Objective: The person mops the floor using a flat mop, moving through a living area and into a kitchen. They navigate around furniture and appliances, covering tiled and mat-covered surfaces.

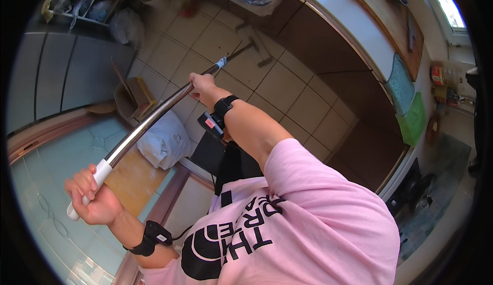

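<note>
A long-handled floor tool, a mop or squeegee, with a shiny metal pole runs diagonally across the view. My left hand is closed around its white plastic grip at the lower left. Farther up the pole my right hand grips the metal, just below a pale blue and white joint. Beyond the joint, the blurred crossbar head lies on or just above the beige tiled floor; contact cannot be told. Both wrists wear black strapped devices.
A lined bin with refuse is beyond the head, beside brown cabinets. An open cardboard box and a stuffed white bag stand left. The counter at right holds a wooden board and a green cloth.
</note>
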Demonstrator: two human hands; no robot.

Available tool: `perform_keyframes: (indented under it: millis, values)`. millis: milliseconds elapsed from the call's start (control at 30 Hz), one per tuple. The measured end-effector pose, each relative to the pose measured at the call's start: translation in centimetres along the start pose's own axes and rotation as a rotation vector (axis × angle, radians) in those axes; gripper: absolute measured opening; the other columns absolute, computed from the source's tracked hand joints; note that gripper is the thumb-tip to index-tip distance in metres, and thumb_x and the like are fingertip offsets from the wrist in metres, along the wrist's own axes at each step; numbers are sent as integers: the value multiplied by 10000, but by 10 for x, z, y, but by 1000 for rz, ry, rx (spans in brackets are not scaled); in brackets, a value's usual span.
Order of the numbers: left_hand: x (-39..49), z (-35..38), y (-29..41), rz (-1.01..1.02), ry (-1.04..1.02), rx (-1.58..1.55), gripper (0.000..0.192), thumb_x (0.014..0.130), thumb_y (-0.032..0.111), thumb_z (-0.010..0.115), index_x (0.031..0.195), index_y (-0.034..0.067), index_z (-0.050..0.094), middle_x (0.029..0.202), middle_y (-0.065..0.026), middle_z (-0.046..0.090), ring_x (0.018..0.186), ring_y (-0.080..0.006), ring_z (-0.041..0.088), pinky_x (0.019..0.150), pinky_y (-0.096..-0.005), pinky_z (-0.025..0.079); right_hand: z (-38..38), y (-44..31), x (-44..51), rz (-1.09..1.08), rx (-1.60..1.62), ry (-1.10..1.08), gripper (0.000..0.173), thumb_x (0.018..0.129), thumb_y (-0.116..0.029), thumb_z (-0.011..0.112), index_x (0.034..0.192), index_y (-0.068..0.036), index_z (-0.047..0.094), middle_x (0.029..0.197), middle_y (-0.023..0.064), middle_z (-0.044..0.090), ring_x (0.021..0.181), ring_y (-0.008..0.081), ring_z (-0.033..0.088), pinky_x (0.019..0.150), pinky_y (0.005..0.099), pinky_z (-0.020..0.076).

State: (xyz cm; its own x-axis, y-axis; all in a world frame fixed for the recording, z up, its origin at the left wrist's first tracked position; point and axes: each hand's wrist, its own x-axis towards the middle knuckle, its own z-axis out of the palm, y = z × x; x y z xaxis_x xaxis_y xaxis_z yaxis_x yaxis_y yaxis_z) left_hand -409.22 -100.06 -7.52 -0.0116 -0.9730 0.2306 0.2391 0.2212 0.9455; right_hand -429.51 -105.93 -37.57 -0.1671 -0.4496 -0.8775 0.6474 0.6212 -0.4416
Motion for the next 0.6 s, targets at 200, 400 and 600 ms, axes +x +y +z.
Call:
perform_keyframes:
  millis: [200, 400, 600]
  values:
    - [-9, 12, -4, -51, -66, -34, 151, 809, 158, 409, 681, 121, 339, 529, 26, 329, 573, -107, 366, 741, -333, 374, -41, 5, -21, -5, 77, 17, 155, 723, -192, 565, 743, -60, 486, 710, 32, 451, 660, 163, 478, 568, 356, 455]
    - [-27, 8, -48, -244, -15, -138, 151, 799, 171, 437, 690, 109, 353, 535, 13, 341, 562, -116, 382, 740, -347, 389, -116, 46, -17, 51, 67, 194, 122, 738, -175, 543, 689, -105, 455, 592, 11, 389, 509, 124, 392, 621, 366, 447]
    - [-43, 12, -93, -453, -149, -251, 126, 769, 127, 468, 695, 98, 370, 552, -10, 388, 579, -139, 427, 753, -364, 393, -206, 102, 15, 227, 124, 182, 83, 769, -169, 507, 768, -92, 474, 621, 31, 436, 534, 161, 456, 584, 350, 465]
